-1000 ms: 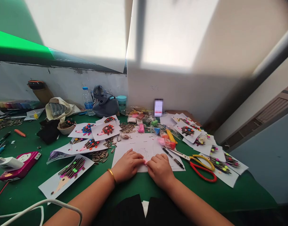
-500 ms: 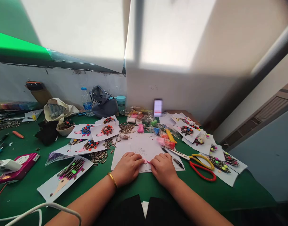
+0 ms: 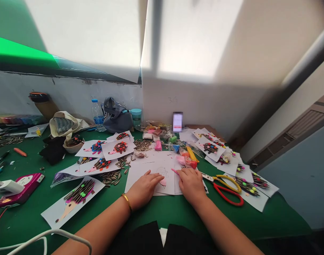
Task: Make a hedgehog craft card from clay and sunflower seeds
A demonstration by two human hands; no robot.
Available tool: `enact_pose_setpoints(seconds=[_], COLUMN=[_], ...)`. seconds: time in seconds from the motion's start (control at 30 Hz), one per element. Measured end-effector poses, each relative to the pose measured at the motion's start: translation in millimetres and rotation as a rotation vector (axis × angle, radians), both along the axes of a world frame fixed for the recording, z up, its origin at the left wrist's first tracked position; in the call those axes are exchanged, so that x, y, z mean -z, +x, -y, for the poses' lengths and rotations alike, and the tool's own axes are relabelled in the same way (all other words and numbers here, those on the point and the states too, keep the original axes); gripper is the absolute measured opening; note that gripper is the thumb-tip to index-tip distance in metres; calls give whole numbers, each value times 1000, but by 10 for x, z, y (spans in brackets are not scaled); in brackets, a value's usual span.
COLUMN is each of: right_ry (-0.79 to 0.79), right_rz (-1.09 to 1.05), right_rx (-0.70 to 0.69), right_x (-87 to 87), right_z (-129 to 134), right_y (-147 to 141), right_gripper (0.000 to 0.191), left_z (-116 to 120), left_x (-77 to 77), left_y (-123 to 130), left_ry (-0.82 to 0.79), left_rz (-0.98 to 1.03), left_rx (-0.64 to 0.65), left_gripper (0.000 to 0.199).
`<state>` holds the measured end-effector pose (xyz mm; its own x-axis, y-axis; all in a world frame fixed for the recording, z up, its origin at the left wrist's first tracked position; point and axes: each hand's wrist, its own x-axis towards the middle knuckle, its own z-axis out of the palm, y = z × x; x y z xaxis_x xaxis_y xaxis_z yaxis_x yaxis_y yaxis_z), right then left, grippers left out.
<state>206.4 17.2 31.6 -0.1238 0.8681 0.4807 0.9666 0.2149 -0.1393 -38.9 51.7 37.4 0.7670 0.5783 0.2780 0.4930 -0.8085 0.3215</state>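
On white paper (image 3: 140, 170) in front of me is a line drawing of a hedgehog (image 3: 162, 173), with a flat patch of pink modelling clay (image 3: 163, 182) at its lower part. My left hand (image 3: 144, 187) lies over the sheet with its fingers stretched out, the fingertips at the edge of the pink patch. A little to the right, my right hand (image 3: 191, 182) is closed, and a small pink strip of clay (image 3: 174, 171) sticks out from its fingertips. The palm sides of both hands are hidden.
Scissors (image 3: 225, 186) with red and yellow handles lie right of my right hand. Finished hedgehog cards (image 3: 119, 146) and sunflower seeds (image 3: 111, 178) lie to the left, more cards (image 3: 211, 148) to the right. Bagged clay (image 3: 187, 161) and a phone (image 3: 177, 122) are beyond.
My hands were together over the drawing. The right hand has moved away to the right with the pink strip, and the pink patch on the drawing now shows.
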Motion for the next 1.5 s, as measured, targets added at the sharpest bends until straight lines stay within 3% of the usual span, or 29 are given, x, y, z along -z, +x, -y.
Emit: enact_pose_setpoints(seconds=[0.27,0.57,1.5], right_ry=[-26,-60,-28], right_rz=[-69,7,-102], right_rx=[-265,-325,-385], right_x=[0,10,69], right_z=[185,211,226], right_y=[-232,-288,-308], right_gripper=[33,35,30], left_z=[-14,-5,-3], left_x=[-3,35,49], left_y=[-2,10,9], left_ry=[24,37,31], left_rz=[-41,-50,-57], left_rx=[-6,-19,-29], left_gripper=[42,43,42])
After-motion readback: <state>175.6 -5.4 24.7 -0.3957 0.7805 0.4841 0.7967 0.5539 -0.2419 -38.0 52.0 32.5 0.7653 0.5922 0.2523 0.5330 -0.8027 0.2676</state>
